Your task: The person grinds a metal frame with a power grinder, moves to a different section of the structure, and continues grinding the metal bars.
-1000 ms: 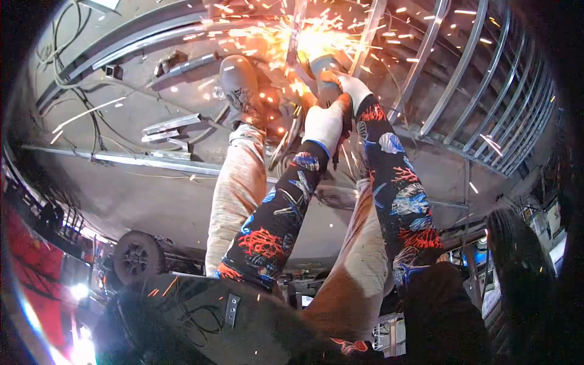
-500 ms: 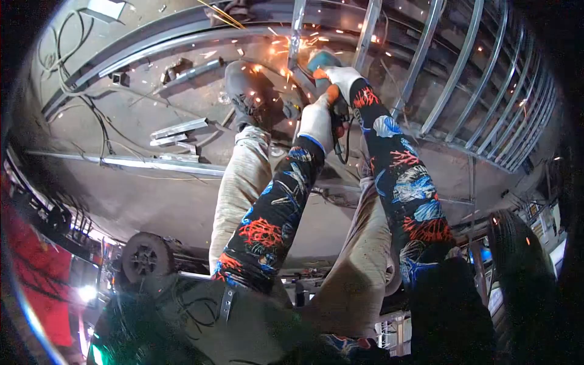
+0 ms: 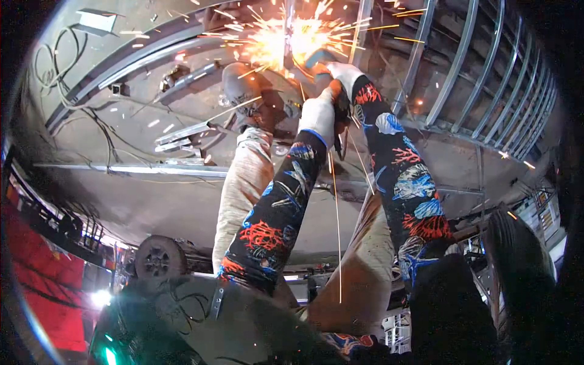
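Both my hands wear white-cuffed gloves and are closed close together around a dark hand-held tool (image 3: 342, 118) with a black cable at its rear. My left hand (image 3: 319, 109) is nearer my body; an orange patch shows at its fingers. My right hand (image 3: 342, 72) is farther forward, beside a teal patch. The tool's front end and its exact kind are hidden. Just ahead, a bright burst of sparks (image 3: 292, 44) surrounds an upright-running metal bar (image 3: 289, 9). The working point is lost in the glare.
At right lies a frame of parallel metal bars (image 3: 450, 73). My boot (image 3: 240, 91) stands close to the sparks. Cut tube pieces (image 3: 188, 135), loose cables (image 3: 100, 125) and a long rail (image 3: 140, 169) lie on the floor at left. A wheel (image 3: 159, 257) stands behind them.
The few scattered sparks have grown into a large bright burst, with long streaks reaching back past my hands. My hands keep nearly the same place and hold.
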The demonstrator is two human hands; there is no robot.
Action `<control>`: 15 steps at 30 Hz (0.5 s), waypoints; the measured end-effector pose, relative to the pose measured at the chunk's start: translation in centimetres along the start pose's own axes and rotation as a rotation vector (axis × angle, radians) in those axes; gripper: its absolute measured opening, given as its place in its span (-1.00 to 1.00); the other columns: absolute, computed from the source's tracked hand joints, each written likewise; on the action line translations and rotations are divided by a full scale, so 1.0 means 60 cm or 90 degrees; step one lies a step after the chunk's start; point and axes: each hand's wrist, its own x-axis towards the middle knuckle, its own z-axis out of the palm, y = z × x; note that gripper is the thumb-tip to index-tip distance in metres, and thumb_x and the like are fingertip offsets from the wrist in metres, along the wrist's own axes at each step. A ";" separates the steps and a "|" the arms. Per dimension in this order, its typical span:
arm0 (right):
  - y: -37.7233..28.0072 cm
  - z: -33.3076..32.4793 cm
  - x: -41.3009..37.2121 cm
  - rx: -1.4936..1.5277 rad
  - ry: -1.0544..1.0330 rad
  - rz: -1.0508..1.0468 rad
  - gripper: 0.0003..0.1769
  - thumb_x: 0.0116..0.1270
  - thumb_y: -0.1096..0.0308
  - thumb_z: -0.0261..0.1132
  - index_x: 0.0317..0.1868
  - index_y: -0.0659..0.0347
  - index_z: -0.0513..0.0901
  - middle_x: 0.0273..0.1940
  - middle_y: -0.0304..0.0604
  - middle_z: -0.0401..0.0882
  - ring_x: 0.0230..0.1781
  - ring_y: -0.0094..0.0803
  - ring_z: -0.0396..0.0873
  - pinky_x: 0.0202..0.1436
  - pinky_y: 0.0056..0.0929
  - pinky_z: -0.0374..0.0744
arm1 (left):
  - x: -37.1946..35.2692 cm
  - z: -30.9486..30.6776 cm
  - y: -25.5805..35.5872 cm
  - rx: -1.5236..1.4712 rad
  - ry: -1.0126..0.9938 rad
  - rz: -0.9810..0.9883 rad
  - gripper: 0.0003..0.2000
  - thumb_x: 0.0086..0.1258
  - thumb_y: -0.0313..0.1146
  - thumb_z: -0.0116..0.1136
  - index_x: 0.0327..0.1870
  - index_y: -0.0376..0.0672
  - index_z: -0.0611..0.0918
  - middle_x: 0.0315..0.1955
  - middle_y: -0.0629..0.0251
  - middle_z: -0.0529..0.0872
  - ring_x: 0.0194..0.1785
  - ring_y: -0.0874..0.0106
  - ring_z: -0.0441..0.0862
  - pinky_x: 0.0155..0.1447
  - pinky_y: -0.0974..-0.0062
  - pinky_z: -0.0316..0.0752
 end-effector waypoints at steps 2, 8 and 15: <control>0.009 0.007 0.012 -0.089 0.017 -0.152 -0.52 0.52 0.06 -0.08 0.20 0.09 0.61 0.24 -0.10 0.59 0.19 -0.27 0.56 0.31 -0.37 0.41 | 0.008 -0.006 0.007 -0.021 -0.016 -0.018 -0.62 0.39 0.09 0.21 -0.33 -0.07 0.64 -0.57 0.34 0.62 -0.66 0.42 0.49 -0.60 0.50 0.32; -0.054 -0.043 -0.013 0.103 -0.186 0.180 -0.62 0.51 0.07 0.03 0.22 -0.14 0.62 0.16 -0.03 0.63 0.09 -0.32 0.59 0.20 -0.40 0.49 | 0.022 -0.017 -0.014 -0.172 -0.103 -0.053 -0.64 0.39 0.10 0.20 -0.30 -0.04 0.61 -0.56 0.38 0.60 -0.63 0.42 0.51 -0.63 0.52 0.32; 0.038 0.049 0.056 0.288 -0.014 0.015 -0.59 0.47 0.06 0.08 0.07 0.13 0.68 -0.01 -0.10 0.71 -0.07 -0.31 0.63 0.04 -0.34 0.54 | 0.015 -0.011 0.004 -0.074 -0.037 -0.038 -0.61 0.38 0.12 0.20 -0.31 -0.06 0.62 -0.56 0.35 0.62 -0.63 0.40 0.53 -0.63 0.48 0.31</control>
